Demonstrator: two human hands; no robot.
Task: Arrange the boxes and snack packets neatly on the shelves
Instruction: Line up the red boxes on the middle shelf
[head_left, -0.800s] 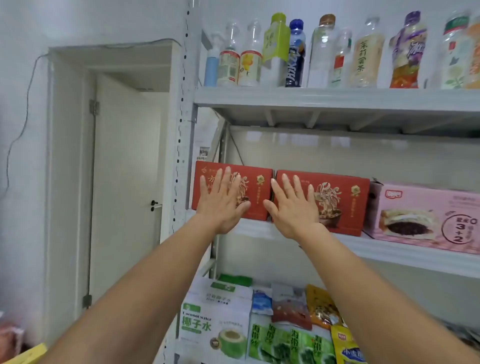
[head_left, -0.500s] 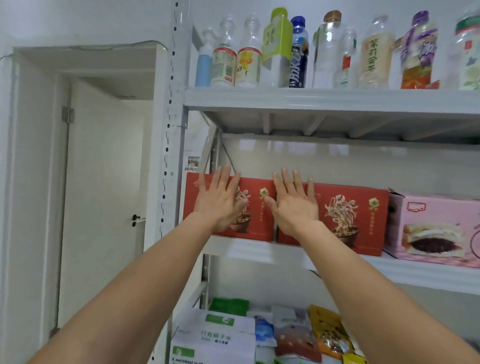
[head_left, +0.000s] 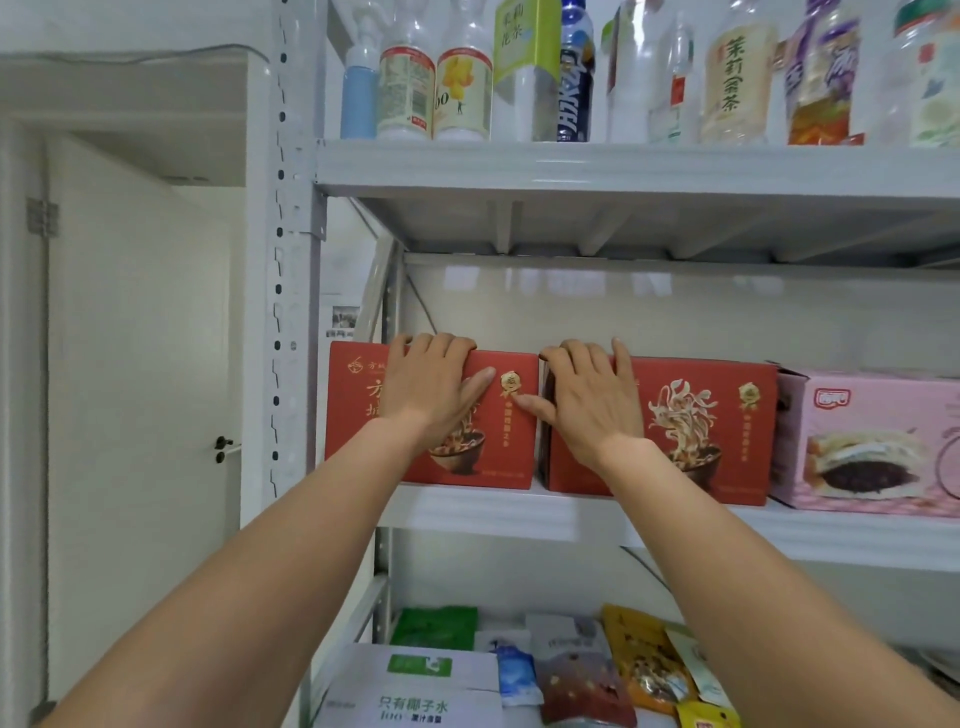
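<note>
Two red noodle boxes stand side by side on the middle shelf (head_left: 519, 512). My left hand (head_left: 428, 387) lies on the front of the left red box (head_left: 358, 415), fingers curled over its top edge. On the right red box (head_left: 727, 436) rests my right hand (head_left: 589, 400), its fingers hooked over the top edge too. A narrow gap separates the two boxes. A pink cake box (head_left: 872, 441) stands right of them, touching the right red box. Snack packets (head_left: 644, 665) and a white coconut-water box (head_left: 410, 691) sit on the shelf below.
Several drink bottles (head_left: 566, 78) line the top shelf. The white perforated upright (head_left: 283, 260) of the rack stands just left of the boxes. A white door (head_left: 140, 364) and its frame are further left.
Both hands slid up from flat on the box fronts to curl their fingers over the top edges. The camera moved closer and tilted, so the shelves appear larger.
</note>
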